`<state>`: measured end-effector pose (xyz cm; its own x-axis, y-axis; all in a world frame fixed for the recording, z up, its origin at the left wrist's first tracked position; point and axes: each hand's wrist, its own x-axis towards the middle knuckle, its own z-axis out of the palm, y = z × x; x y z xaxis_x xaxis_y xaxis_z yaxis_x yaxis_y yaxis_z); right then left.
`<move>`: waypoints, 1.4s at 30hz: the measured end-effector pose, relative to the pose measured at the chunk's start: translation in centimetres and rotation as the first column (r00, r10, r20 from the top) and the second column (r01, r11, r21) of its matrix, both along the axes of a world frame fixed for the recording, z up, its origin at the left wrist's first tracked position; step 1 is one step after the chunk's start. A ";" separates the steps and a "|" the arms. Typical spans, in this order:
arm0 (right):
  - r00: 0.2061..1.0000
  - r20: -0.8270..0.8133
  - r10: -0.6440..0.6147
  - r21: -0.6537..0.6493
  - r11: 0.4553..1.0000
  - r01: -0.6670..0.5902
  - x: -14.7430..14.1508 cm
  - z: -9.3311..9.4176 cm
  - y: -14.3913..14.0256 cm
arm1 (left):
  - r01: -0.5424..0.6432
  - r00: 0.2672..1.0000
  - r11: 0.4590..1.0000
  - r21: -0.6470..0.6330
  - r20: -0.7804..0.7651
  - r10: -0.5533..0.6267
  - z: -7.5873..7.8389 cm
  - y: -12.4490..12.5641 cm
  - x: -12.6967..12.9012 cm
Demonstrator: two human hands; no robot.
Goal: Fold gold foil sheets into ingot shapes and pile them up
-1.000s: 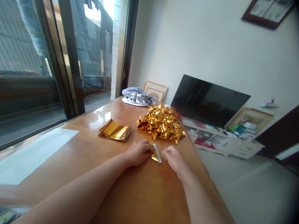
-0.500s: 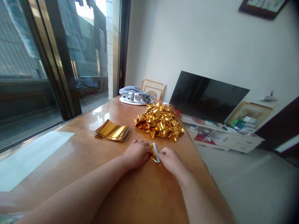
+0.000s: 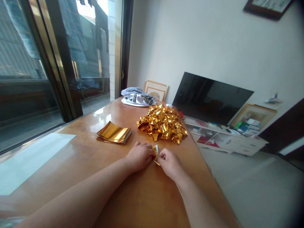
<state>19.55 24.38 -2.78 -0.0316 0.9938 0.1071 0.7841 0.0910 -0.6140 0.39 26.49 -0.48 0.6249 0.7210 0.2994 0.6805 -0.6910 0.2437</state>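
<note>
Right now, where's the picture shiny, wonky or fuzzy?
Head view: white glare on the table, towards the glass door; bright glints all over the gold pile. Head view: the TV and clock slant, so everything looks tipped. Head view: the clock's numbers are soft, the right edge darkens, and the held foil is too small for fine detail.

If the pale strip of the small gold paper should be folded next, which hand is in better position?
Probably the right hand: it is at the pale strip, along the right edge of the gold paper. The left hand lies at the opposite side, so it seems better suited for steadying.
</note>
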 end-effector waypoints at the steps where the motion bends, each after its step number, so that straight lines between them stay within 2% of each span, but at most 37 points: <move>1: 1.000 0.022 0.006 0.023 1.000 -0.006 -0.1 0.1 -0.2 | -0.001 1.000 1.000 -0.001 -0.003 0.001 0.0 0.0 0.0; 6: 0.996 0.091 0.024 0.105 0.994 -0.034 -0.5 0.7 -0.8 | -0.029 1.000 1.000 0.008 -0.011 0.029 0.1 -0.1 0.1; 17: 0.994 0.105 -0.016 -0.016 1.000 0.018 -0.8 1.5 -0.9 | -0.012 0.998 0.999 0.038 -0.053 0.014 0.5 -0.7 0.5; 25: 0.990 0.140 -0.005 0.032 0.999 0.001 -0.9 1.5 -1.1 | 0.002 0.997 0.997 0.074 -0.083 0.004 0.7 -0.7 0.4; 32: 0.995 0.098 0.002 0.031 1.000 -0.005 -0.9 1.4 -1.1 | 0.014 0.990 0.990 0.143 -0.143 0.006 0.9 -1.0 0.6; 42: 0.997 0.072 0.004 0.018 1.000 -0.005 -0.7 1.2 -1.0 | 0.048 0.994 0.995 0.091 -0.098 -0.039 0.9 -0.7 0.2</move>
<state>18.86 23.37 -1.59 -0.0441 0.9916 0.1220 0.8255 0.1049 -0.5546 0.57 25.82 0.41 0.6838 0.6647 0.3009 0.6668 -0.7368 0.1122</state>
